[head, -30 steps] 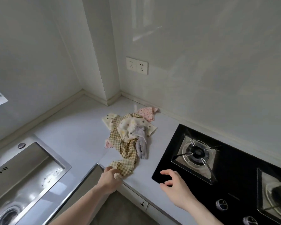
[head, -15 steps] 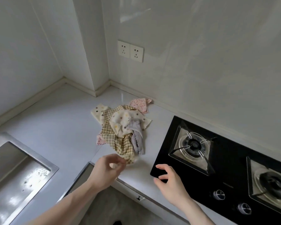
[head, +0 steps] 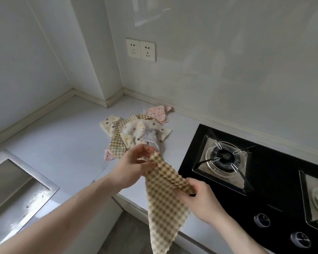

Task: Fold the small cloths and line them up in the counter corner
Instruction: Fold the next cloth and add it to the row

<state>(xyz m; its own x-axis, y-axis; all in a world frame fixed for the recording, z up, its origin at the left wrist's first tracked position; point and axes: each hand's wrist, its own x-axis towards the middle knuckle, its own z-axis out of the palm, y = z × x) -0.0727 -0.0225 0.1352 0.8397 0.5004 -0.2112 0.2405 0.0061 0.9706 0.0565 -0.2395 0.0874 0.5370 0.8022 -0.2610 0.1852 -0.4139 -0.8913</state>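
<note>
Held aloft over the counter edge: a beige-and-brown checked cloth [head: 163, 197], pinched at one corner by the left hand [head: 134, 167], gripped at another by the right hand [head: 198, 200]. Hung between sink and black gas hob [head: 261, 182]. Heaped behind on the pale grey counter [head: 62, 140]: remaining patterned cloths [head: 136, 131], bare countertop leftward toward the corner.

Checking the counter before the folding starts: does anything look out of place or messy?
The cloths lie in a crumpled, overlapping heap on the counter beside the hob, none folded or lined up in the corner. One checked cloth hangs lifted between both hands. Nothing looks spilled or damaged.
</note>
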